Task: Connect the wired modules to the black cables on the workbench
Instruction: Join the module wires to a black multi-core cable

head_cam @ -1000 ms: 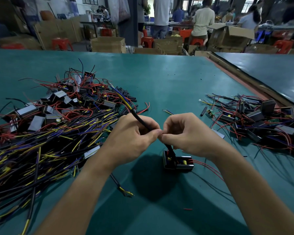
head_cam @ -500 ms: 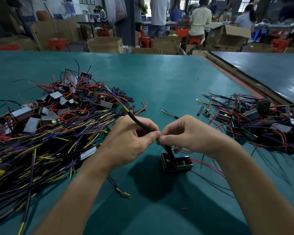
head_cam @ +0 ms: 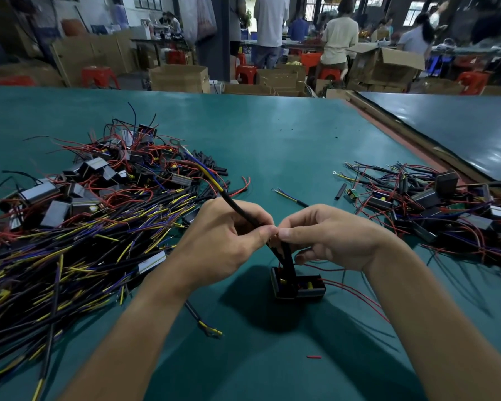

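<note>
My left hand (head_cam: pixel 223 241) pinches a black cable (head_cam: pixel 240 211) that runs up and left, ending in blue and yellow wires. My right hand (head_cam: pixel 327 235) pinches thin wires right at the left thumb tip. Below both hands a small black module (head_cam: pixel 298 285) with red wires rests on the green workbench (head_cam: pixel 287 146), joined to the fingers by a black sleeve. The exact joint between cable and wires is hidden by my fingers.
A large heap of black cables and modules (head_cam: pixel 84 212) fills the left side. A smaller pile of wired modules (head_cam: pixel 434 206) lies at right. A loose cable (head_cam: pixel 289 196) and a red scrap (head_cam: pixel 313 357) lie on the mat. People and cardboard boxes stand beyond the bench.
Both hands stay pinched together over the module; the view has shifted slightly and the fingers have worked a little at the joint.
</note>
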Available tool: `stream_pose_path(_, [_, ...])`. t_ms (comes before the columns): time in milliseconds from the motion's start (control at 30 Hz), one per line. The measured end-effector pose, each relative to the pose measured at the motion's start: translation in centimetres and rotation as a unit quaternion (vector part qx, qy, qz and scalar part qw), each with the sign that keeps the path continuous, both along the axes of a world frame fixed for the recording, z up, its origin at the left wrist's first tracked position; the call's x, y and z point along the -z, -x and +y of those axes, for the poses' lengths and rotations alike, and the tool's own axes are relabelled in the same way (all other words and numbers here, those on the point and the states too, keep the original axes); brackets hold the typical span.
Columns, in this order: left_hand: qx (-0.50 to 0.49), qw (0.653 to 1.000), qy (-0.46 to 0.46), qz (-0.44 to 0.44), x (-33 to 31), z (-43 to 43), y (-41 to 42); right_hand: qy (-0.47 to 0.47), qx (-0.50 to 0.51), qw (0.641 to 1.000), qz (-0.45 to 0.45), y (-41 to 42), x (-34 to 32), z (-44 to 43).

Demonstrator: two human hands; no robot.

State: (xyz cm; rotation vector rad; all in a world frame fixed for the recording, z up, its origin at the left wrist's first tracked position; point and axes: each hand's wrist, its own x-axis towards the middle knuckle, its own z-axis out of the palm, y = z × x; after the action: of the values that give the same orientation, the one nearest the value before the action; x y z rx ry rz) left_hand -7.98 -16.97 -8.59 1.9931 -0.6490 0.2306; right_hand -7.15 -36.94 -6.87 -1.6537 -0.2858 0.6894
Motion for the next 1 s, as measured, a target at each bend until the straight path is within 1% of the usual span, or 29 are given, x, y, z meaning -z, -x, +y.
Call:
stream_pose_path(267, [0.002,1.000,-0.004,0.005,-0.1,0.1,0.2,0.007,0.052,0.998,-0.023,-0.3,0.4,0.1])
stream_pose_path(333, [-0.005,1.000,-0.010,-0.001,0.0,0.1,0.2,0.018,0.069,0.997,-0.039,-0.2,0.4,0.2])
stream_pose_path(400, [-0.012,1.000,-0.020,-0.002,0.1,0.1,0.2,0.047,0.090,0.992,-0.076,-0.1,0.4,0.4])
stream_pose_path(467, [-0.013,1.000,-0.029,0.004,0.2,0.0,0.2,0.078,0.110,0.983,-0.128,-0.1,0.5,0.5])
stream_pose_path(567, [-0.027,0.999,-0.028,0.016,0.3,-0.1,0.1,0.097,0.121,0.966,-0.206,0.1,0.5,0.7])
stream_pose_path(700, [-0.041,0.998,-0.031,0.032,0.4,0.1,-0.2,0.154,0.099,0.917,-0.354,0.2,0.7,0.9])
stream_pose_path(800, [-0.059,0.997,-0.036,0.031,0.3,0.2,-0.3,0.186,0.114,0.896,-0.385,0.2,0.8,1.1])
stream_pose_path(1000, [-0.078,0.996,-0.033,0.037,0.4,0.1,-0.3,0.210,0.135,0.879,-0.406,0.2,1.0,1.4])
